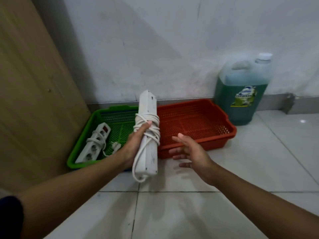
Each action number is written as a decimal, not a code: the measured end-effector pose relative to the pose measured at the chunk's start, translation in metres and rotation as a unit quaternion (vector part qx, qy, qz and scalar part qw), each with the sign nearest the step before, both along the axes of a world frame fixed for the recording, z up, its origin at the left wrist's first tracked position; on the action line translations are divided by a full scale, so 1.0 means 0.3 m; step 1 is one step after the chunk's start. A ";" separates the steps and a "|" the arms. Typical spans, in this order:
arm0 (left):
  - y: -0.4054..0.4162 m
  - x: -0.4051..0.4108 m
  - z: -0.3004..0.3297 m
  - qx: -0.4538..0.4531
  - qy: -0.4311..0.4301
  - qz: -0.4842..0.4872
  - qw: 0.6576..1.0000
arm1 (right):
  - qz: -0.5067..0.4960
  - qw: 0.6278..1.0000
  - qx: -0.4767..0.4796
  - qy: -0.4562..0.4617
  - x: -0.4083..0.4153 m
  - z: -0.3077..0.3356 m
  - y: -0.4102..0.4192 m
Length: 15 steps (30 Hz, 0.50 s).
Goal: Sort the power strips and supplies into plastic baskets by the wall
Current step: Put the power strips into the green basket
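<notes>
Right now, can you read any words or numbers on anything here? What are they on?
Label on the green liquid jug: only a band of letters that looks like "SPWASH", too blurred to be sure; the smaller print is unreadable.
Held power strip: no readable text.
Power strip in the green basket: no readable text.
Green basket and red basket: no text visible.

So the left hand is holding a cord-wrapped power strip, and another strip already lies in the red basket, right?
Not quite. The head view shows the other power strip lying in the green basket, not the red basket. The left hand does hold a cord-wrapped power strip.
</notes>
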<state>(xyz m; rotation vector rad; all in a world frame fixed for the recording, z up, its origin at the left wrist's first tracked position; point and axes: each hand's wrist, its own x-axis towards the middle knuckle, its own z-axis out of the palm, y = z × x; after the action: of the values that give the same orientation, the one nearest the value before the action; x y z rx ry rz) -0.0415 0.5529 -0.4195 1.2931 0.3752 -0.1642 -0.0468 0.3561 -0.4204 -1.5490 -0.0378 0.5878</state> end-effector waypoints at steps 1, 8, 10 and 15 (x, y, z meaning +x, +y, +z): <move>0.049 0.015 0.009 0.009 0.004 0.020 1.000 | 0.017 1.000 -0.006 -0.002 -0.007 -0.010 0.028; 0.255 0.084 0.000 0.097 0.028 0.090 0.991 | 0.103 0.992 -0.040 -0.065 -0.007 -0.065 0.204; 0.275 0.098 -0.007 0.167 0.046 0.112 0.979 | 0.136 0.980 -0.073 -0.124 -0.003 -0.103 0.251; 0.306 0.146 -0.047 0.221 0.070 0.115 0.966 | 0.238 0.891 -0.244 -0.299 -0.006 -0.208 0.310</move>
<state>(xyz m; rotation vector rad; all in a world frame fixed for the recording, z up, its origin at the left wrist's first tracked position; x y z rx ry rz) 0.0023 0.6448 -0.4335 1.6683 0.7097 0.0298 -0.0486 0.4493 -0.4826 -2.1923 -0.8137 0.4937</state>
